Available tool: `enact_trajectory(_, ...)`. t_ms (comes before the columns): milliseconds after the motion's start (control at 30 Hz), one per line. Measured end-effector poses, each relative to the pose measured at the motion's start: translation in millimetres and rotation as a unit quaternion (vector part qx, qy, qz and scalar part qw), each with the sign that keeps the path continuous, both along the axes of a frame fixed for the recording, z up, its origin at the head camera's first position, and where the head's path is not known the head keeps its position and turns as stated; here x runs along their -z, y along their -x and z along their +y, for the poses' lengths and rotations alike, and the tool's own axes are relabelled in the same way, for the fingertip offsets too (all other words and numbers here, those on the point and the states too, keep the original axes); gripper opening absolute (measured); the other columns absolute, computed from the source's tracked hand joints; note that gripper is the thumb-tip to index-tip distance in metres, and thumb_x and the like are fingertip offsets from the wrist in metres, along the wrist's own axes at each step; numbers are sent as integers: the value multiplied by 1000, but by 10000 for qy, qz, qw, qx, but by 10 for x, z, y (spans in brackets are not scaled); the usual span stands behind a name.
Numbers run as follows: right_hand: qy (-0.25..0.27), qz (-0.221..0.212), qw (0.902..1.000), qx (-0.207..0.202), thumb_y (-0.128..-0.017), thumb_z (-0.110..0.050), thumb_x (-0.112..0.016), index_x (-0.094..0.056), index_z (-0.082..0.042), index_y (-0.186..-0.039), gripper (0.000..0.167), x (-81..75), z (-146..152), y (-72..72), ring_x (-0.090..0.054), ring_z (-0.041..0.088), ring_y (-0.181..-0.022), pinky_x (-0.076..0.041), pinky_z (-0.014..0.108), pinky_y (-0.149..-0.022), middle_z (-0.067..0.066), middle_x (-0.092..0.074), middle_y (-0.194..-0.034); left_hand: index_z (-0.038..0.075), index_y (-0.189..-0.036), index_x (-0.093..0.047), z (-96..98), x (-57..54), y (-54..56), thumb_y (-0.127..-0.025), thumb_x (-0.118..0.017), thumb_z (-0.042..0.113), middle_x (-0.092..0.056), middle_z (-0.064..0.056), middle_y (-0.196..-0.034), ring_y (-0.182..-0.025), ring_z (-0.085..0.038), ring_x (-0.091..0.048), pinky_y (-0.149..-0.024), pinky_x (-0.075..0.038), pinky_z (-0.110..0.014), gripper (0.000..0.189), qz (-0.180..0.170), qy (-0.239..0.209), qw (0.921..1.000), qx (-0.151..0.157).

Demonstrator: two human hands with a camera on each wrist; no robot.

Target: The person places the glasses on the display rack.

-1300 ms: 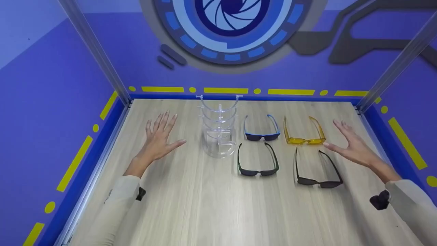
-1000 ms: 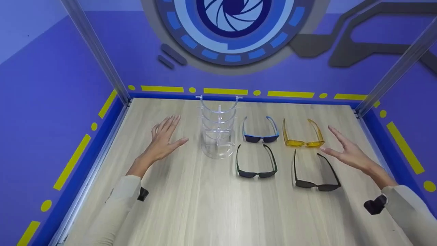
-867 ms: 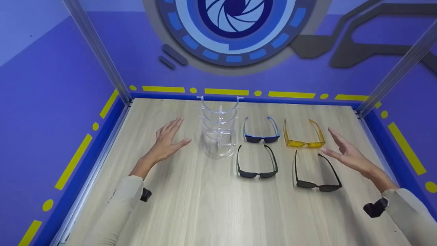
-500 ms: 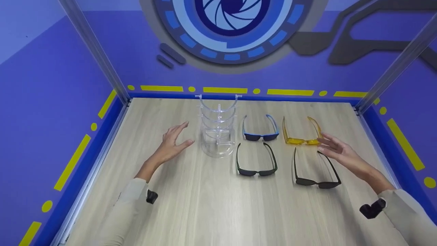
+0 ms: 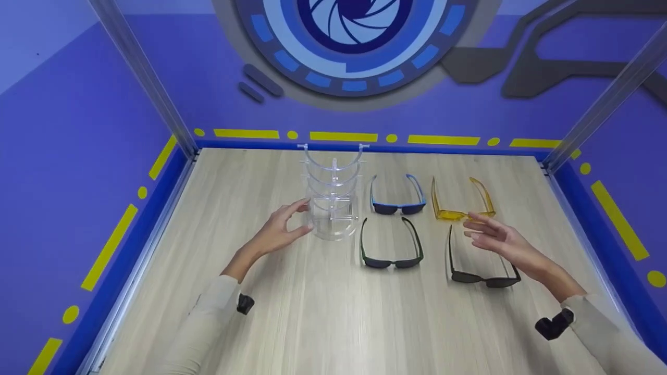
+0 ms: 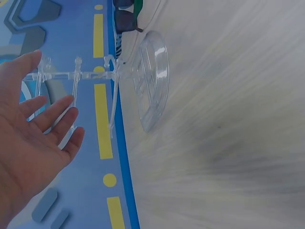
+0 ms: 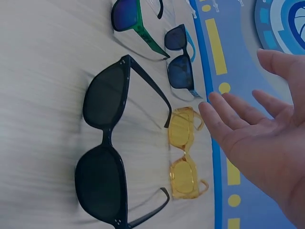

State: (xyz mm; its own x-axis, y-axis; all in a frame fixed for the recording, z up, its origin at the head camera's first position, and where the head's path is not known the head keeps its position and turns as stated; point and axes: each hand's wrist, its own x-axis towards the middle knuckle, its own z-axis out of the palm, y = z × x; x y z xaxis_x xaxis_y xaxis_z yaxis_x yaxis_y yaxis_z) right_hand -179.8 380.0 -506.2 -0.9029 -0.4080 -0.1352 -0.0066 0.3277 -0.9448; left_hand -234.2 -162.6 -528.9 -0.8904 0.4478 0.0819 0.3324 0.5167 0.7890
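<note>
My left hand (image 5: 279,233) is beside a clear plastic eyewear display stand (image 5: 334,179), its relaxed fingertips right at the stand's left side. In the left wrist view the fingers (image 6: 59,121) are loosely bent and the stand's round base (image 6: 155,81) shows. My right hand (image 5: 508,247) hovers over the black sunglasses (image 5: 484,280), fingers slightly bent and holding nothing. Just beyond its fingertips sit the yellow glasses (image 5: 451,215). Blue-framed sunglasses (image 5: 399,209) rest right of the stand. Nearer the front are dark sunglasses with green temples (image 5: 393,263), their green showing in the right wrist view.
The wooden tabletop (image 5: 333,323) is closed in by a blue back wall (image 5: 182,73) and side walls with yellow marks. Metal posts (image 5: 140,73) stand at the back corners. Each sleeve carries a small black wrist camera (image 5: 554,324).
Both hands have moved inward. The left has come right to the stand's side, and the right has shifted left over the black sunglasses. Their spread fingers have relaxed; the glasses stay put.
</note>
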Motion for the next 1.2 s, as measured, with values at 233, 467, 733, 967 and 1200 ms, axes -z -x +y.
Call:
enact_trajectory(233,108,-178,9998,-19,-107,-17,-53,-22,-2,-161,64,83,-121,48,-56,-4,-130,-51,16,-101,12,-45,-158,6,-155,-41,134,96,3,-100,-66,24,-59,-16,-145,-134,-35,-53,-110,-44,-56,62,-45,-329,9990,290)
enact_trajectory(467,372,-454,9983,10,-107,-18,-54,-23,3,-159,64,162,-257,68,-59,-2,-127,-52,18,-102,17,-46,-157,8,-152,-46,346,251,23,-100,-65,14,-62,-17,-140,-129,-43,-56,-105,-48,-59,56,-402,-742,9955,441)
enact_trajectory(733,413,-759,9963,-30,-106,-22,-56,-24,6,-158,67,344,-554,19,-59,4,-130,-51,18,-103,36,-31,-159,7,-150,-50,601,429,-36,-100,-65,13,-64,-24,-134,-116,-36,-65,-97,-56,-45,52,-600,-871,9928,564)
enact_trajectory(967,449,-1070,9926,345,-106,-21,-57,-21,6,-159,70,495,-735,24,-45,37,-144,-49,27,-110,35,-27,-161,3,-150,-48,865,650,-91,-101,-61,10,-65,-26,-131,-110,-34,-68,-87,-60,-36,51,-917,-979,9893,579)
enact_trajectory(1200,274,-1215,9906,564,-105,-16,-55,-22,3,-160,67,596,-931,125,-36,46,-148,-41,47,-119,32,-27,-162,-2,-150,-46,1042,779,-65,-101,-59,3,-60,-32,-133,-110,-49,-66,-85,-60,-62,51,-1456,-1508,9766,480)
